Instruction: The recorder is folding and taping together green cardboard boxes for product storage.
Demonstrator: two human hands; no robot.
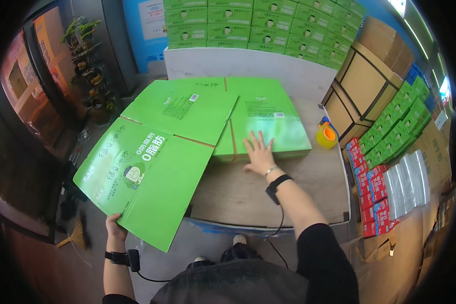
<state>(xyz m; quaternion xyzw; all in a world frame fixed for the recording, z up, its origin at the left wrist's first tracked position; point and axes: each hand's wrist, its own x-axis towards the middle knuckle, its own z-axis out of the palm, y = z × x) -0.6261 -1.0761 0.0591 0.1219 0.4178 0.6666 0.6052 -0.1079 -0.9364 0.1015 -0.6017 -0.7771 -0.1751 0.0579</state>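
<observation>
A flattened green carton (pixel 152 177) fills the center-left of the frame, slanting from its lowest corner at lower center-left up over the left part of a stack of flat green cartons (pixel 271 124) at the center. The left hand (pixel 116 228), at lower left, holds the carton's near edge, its thumb closed over the top face; its other fingers are mostly hidden below the sheet. The right hand (pixel 261 156), just right of center, is palm down with its fingers spread wide over the stack's near part, gripping nothing; how firmly they press I cannot tell. The stack lies on a wood-topped table (pixel 299 177), with a yellow-orange tape roll (pixel 327 136) just beside it on the right. Each wrist wears a black strap, a bracelet showing beside the right one. Across the top of the frame, rows of green boxes (pixel 258 30) rise behind a white panel (pixel 253 63). Brown cardboard boxes (pixel 362 81) stand at upper right, red boxes (pixel 375 187) and clear plastic packs (pixel 408 180) at right, a leafy plant (pixel 85 55) at upper left and a straw broom (pixel 77 235) at lower left.
</observation>
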